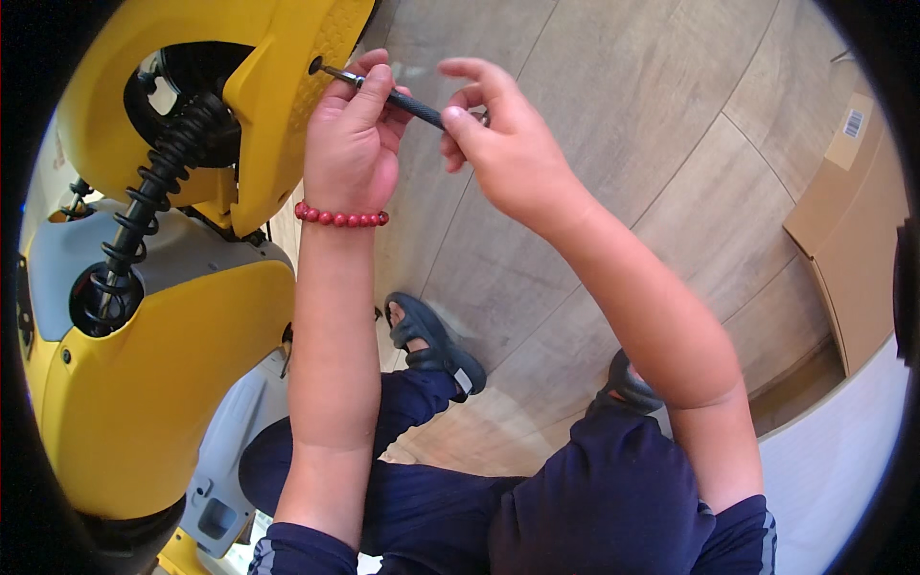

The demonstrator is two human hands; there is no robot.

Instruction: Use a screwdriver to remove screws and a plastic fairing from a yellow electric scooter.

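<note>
Left hand point(350, 144) and right hand point(508, 139) are meeting along one screwdriver point(414, 105) at the far middle: the left is clasping its front part between thumb and fingers, while the right is holding its thumb against the rear end, index finger spreading away; I cannot tell how firmly the right is gripping. Wood-patterned floor point(594, 249) is stretching beneath everything. A yellow machine point(163, 383) with grey parts is filling the left side, near to far. At right, a cardboard box point(853, 220) is standing open, and a white panel point(834, 479) is curving along the near right edge. Dark blue trousers point(594, 498) are covering the person's legs at the near middle. A black coil spring point(168, 172) is slanting across the machine's far part. Dark sandals point(436, 345) are resting on the floor. The screwdriver is tilting toward the far left, its tip meeting a small dark recess point(315, 65) in the yellow bodywork. Red beads point(340, 219) are circling the left wrist.
</note>
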